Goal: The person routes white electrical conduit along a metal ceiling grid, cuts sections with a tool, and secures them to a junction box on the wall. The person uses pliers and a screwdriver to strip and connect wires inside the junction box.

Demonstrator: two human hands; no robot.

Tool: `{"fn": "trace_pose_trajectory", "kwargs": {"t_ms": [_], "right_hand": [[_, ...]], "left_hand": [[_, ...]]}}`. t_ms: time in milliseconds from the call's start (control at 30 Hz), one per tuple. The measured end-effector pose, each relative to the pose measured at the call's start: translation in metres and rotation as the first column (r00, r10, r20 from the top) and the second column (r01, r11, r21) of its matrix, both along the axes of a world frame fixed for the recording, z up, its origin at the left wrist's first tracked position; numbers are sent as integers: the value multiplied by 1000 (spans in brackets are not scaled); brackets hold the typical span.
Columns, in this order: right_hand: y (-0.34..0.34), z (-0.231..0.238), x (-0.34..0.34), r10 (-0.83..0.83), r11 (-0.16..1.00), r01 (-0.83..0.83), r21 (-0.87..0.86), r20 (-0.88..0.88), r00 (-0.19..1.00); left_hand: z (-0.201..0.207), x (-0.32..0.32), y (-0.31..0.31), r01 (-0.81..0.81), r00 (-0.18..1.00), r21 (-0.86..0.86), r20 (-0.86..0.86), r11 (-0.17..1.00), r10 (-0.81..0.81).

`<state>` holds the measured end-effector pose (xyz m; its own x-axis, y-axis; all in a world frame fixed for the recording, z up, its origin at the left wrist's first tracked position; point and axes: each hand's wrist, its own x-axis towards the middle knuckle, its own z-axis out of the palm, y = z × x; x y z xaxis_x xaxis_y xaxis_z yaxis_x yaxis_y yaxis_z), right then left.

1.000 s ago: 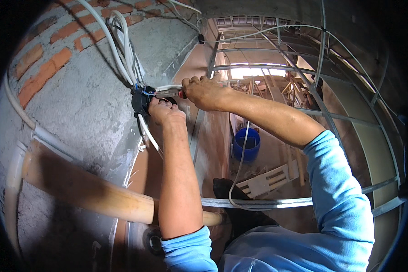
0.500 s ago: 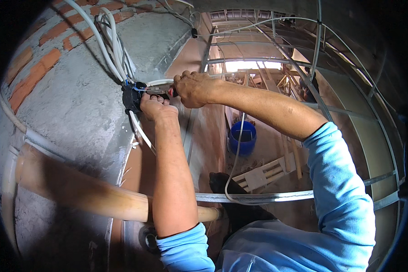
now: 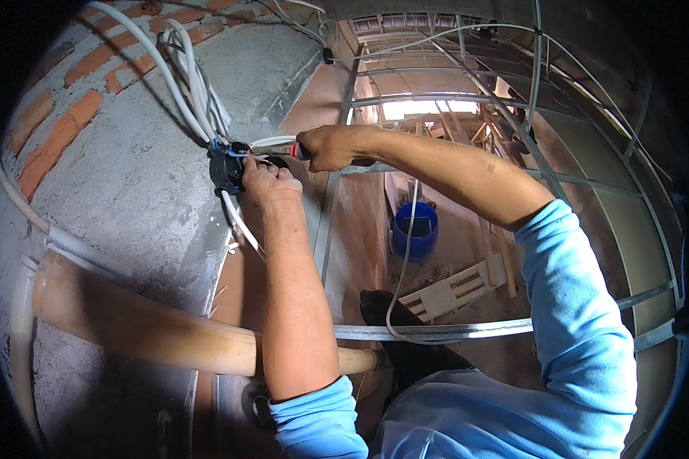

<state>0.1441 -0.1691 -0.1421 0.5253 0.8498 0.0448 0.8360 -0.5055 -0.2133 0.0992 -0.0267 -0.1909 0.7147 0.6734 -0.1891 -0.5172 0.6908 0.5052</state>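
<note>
- Running down the wall (image 3: 115,191), white cables (image 3: 187,76) are already entering the black box (image 3: 226,168), which is sitting at the plaster's edge.
- Pressing against that box, the left hand (image 3: 266,182) is curling its fingers closed; what they are pinching is hidden.
- Gripping a red-tipped tool (image 3: 297,150), the right hand (image 3: 335,147) is closing tight, so the wiring looks unfinished.
- Hanging loose, another cable (image 3: 403,252) is waiting above the bucket (image 3: 415,229).
</note>
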Motion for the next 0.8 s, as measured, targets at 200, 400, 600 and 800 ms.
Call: {"fn": "trace_pose_trajectory", "kwargs": {"t_ms": [200,400,600,800], "right_hand": [[0,-3,-20,-122,992,115,52,160,980],[-1,-4,-26,-103,993,82,88,277,955],[6,-7,-25,-107,991,90,101,178,978],[3,-7,-39,-178,983,147,109,375,910]], "left_hand": [[4,-5,-5,-39,999,-20,-5,999,39],[6,-8,-9,-67,998,30,-17,997,68],[10,-11,-11,-61,998,39,-29,997,62],[7,-7,-12,-95,994,74,-46,993,99]]}}
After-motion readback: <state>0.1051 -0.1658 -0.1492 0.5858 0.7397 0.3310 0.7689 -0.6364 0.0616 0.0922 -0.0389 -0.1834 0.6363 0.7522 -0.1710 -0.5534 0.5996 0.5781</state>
